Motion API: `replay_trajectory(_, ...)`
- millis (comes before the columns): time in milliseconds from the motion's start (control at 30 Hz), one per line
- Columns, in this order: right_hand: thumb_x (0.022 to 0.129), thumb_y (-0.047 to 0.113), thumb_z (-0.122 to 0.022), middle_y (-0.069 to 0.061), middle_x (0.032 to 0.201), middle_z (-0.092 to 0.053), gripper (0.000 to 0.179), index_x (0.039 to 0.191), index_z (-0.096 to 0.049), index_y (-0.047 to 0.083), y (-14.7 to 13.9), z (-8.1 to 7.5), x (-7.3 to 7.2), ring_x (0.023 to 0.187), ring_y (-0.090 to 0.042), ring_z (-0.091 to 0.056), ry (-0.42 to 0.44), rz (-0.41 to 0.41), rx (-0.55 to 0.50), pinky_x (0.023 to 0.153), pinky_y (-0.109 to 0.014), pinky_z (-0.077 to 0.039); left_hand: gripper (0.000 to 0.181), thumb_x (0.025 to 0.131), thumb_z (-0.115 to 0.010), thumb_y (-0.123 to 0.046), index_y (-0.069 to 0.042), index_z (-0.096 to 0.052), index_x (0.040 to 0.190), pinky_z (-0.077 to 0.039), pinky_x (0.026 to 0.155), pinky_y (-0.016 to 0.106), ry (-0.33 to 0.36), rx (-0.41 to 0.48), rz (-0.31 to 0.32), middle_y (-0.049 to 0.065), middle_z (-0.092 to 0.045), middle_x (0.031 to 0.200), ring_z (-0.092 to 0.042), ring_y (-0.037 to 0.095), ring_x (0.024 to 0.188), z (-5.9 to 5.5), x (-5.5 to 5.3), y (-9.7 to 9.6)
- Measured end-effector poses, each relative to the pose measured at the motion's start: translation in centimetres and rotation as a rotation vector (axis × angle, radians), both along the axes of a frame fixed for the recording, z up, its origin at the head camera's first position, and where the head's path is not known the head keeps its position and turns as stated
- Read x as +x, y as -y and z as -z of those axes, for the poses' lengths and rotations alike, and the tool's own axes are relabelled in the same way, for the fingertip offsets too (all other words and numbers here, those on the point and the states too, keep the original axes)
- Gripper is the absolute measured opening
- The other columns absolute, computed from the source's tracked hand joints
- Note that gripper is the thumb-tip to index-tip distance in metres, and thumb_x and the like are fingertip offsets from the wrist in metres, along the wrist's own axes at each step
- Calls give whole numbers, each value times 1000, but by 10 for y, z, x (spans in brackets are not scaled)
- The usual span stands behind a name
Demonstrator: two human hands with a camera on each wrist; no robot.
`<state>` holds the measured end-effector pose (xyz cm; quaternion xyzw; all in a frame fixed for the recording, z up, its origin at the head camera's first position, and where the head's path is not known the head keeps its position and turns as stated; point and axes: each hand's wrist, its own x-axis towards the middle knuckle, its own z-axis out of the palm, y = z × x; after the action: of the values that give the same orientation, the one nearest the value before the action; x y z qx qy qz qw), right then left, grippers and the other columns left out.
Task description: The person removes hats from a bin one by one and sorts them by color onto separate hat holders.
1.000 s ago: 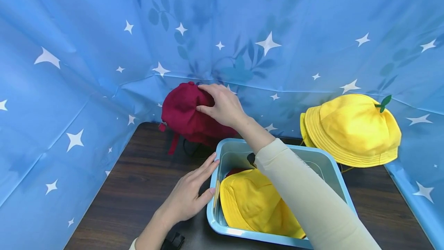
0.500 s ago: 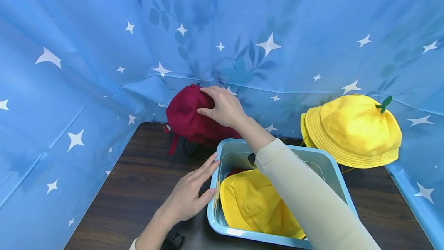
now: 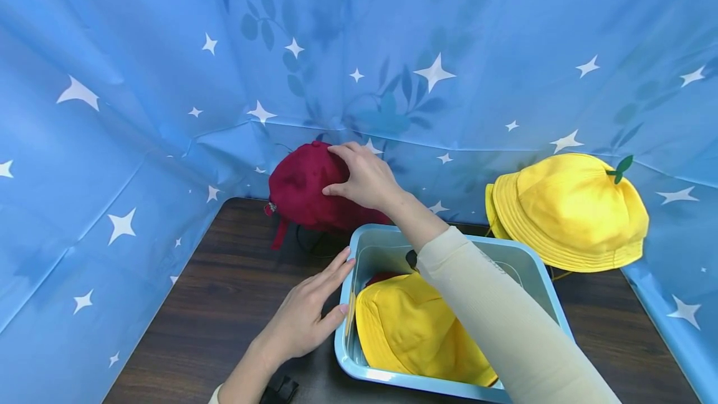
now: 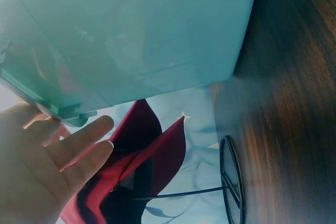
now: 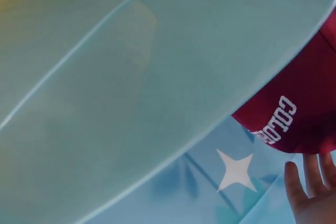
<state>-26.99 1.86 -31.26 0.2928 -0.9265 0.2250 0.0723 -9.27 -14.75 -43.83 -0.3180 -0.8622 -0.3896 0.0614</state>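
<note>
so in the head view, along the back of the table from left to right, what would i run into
Red cap → right hand, over the cap's right side → yellow bucket hat with a green leaf sprig.

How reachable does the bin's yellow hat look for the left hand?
Likely yes: the bin is open, the left hand is at its rim by the yellow hat; the right sleeve overhangs only the hat's right side.

Head view forward and down, wrist views near, sharing tub (image 3: 387, 377)
</note>
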Motion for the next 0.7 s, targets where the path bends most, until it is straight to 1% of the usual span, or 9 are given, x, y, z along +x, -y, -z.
replay_trajectory(133,81,40,-90,-11,149,-56,87,153,-53,10,-3,2,1,134,-27,-53,-14,-4,-8,106,-46,-51,64,106,-53,-31,-18,-34,165,-46,110,60,-2,-1,1,-7,-22,173,-39,19,151,0,0,0)
replay_trajectory(300,79,40,-92,-11,144,-58,87,151,-54,9,-7,1,3,130,-28,-56,1,6,10,106,-46,-52,65,105,-54,-29,-18,-34,166,-45,110,61,1,-2,1,-7,-22,173,-39,19,151,0,1,0)
replay_trajectory(433,83,42,-89,-10,141,-60,81,149,-56,9,-12,-2,6,127,-27,-58,12,8,35,104,-47,-53,65,105,-55,-29,-17,-34,165,-45,110,61,0,-4,-2,-7,-22,173,-39,19,151,0,1,0)
replay_trajectory(533,87,43,-85,-10,141,-60,76,148,-57,8,-17,-4,9,127,-26,-57,9,-10,44,104,-47,-52,65,105,-56,-27,-16,-35,165,-45,110,61,-2,-3,1,-7,-22,173,-39,19,151,0,1,0)
replay_trajectory(700,90,43,-81,-11,145,-58,72,148,-57,7,-26,-7,16,133,-28,-55,-34,-58,49,109,-47,-50,65,105,-56,-28,-17,-34,165,-45,109,61,-4,2,2,-7,-22,173,-39,19,152,1,1,0)
